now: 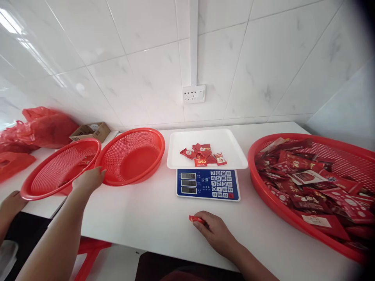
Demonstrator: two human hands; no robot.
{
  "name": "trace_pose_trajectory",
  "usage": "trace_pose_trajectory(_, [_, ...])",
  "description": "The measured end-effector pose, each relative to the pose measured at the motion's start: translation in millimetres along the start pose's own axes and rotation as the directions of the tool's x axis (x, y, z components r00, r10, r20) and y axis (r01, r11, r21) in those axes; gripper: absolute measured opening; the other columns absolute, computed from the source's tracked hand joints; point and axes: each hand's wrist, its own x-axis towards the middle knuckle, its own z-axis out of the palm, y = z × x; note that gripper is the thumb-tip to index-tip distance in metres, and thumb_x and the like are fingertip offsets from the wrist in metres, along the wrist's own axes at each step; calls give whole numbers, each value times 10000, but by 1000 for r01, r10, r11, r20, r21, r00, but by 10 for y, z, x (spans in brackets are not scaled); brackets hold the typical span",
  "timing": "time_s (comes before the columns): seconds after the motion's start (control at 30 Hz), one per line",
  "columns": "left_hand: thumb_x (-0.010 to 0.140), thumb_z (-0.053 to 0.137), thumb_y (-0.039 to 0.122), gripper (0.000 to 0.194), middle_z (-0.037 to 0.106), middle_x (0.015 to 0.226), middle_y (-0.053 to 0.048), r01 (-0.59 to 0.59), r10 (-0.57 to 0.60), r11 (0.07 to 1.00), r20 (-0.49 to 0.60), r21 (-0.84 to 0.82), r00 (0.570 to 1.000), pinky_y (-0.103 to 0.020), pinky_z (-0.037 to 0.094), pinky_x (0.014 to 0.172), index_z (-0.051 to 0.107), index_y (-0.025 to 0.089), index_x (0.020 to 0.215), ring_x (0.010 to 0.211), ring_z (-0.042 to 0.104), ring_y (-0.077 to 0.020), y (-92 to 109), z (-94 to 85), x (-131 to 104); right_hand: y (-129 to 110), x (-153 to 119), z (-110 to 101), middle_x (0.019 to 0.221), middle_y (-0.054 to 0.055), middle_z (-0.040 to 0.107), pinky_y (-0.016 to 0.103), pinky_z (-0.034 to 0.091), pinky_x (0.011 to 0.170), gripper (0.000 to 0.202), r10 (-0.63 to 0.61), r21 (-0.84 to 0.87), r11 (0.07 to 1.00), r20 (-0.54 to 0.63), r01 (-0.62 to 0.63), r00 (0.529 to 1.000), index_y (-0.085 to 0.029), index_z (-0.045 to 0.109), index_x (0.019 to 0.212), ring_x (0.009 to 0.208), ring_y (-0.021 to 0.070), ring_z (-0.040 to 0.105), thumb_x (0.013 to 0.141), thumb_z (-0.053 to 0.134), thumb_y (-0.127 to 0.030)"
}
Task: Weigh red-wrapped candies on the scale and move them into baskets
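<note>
My right hand [215, 232] is closed around a small red packet [196, 219] just in front of the scale [207, 184]. My left hand is not in view. On the scale's white tray [234, 146] lies a loose pile of small red packets [202, 153]. The scale's blue panel has number keys and three small displays. To the right stands a large red basket [263, 201] filled with red packets [310, 195]. Left of the scale is a red mesh basket [131, 156] with no packets showing in it.
At the left, another person's hands [88, 179] hold a tilted red basket [43, 175] with a few packets. Behind it are a cardboard box [101, 132] and red plastic bags [49, 127]. A red stool [90, 249] stands below the table edge. A socket [193, 94] is on the wall.
</note>
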Motion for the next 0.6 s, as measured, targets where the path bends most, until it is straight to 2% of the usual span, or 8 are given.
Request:
trace_pose_trajectory(0.1, [847,399,483,376,675,865,-104,-42,41,991,6,124,999,-472,454,707,616,206,979,866,611,-333,349,-86,-225,0,-1,3,767,18,623,258,416,637,271,-2,1,1000,0,2,1000,-208,589,808,688,162,553,897,423,-404])
trace_pose_trajectory(0.17, [889,318,471,428,645,1038,-117,-247,252,966,-71,76,965,-453,471,717,550,238,1163,941,599,-320,708,-118,-428,-1,1,5,762,16,617,258,413,637,273,-6,-4,1000,1,6,1000,-207,583,802,685,160,549,898,420,-403])
trace_pose_trajectory(0.23, [891,351,438,395,611,1141,-78,-540,526,837,-143,-89,839,-392,492,767,534,280,1204,1040,570,-273,1128,-103,-626,-4,4,5,754,15,611,256,409,628,274,-5,-12,1000,-1,5,1000,-206,579,796,676,158,542,897,417,-403])
trace_pose_trajectory(0.3, [889,383,326,364,567,1232,-41,-798,787,553,-166,-239,594,-351,455,917,531,276,1218,1163,499,-219,1557,-42,-771,-7,5,7,747,13,607,253,407,621,275,1,-14,1000,-4,-1,1000,-206,578,792,668,157,537,895,418,-405])
trace_pose_trajectory(0.37, [840,361,135,474,473,1352,-31,-900,914,313,-160,-304,372,-362,369,1037,474,255,1285,1281,384,-197,1948,43,-839,-8,2,10,756,15,611,251,410,625,272,6,-4,1000,-12,-6,1000,-204,584,804,674,156,538,893,422,-404])
trace_pose_trajectory(0.4, [792,365,66,573,411,1410,-23,-912,947,256,-109,-319,304,-374,332,1070,420,254,1330,1340,295,-200,2118,87,-844,-7,-1,12,760,15,613,251,410,626,270,7,1,1000,-16,-7,1000,-203,587,811,675,155,538,892,425,-403])
trace_pose_trajectory(0.5, [717,416,32,742,281,1490,-12,-916,982,187,78,-355,170,-420,291,1092,282,274,1406,1396,150,-242,2498,202,-785,-1,-15,18,752,12,609,246,407,612,273,7,6,1000,-29,-7,1000,-198,589,813,661,149,525,893,428,-404])
trace_pose_trajectory(0.6, [749,461,93,709,316,1470,-32,-914,978,185,159,-361,135,-398,334,1055,275,281,1407,1358,255,-256,2693,294,-690,-3,-25,14,743,6,600,242,404,605,270,8,1,1000,-34,-8,999,-199,586,802,656,145,516,896,429,-397])
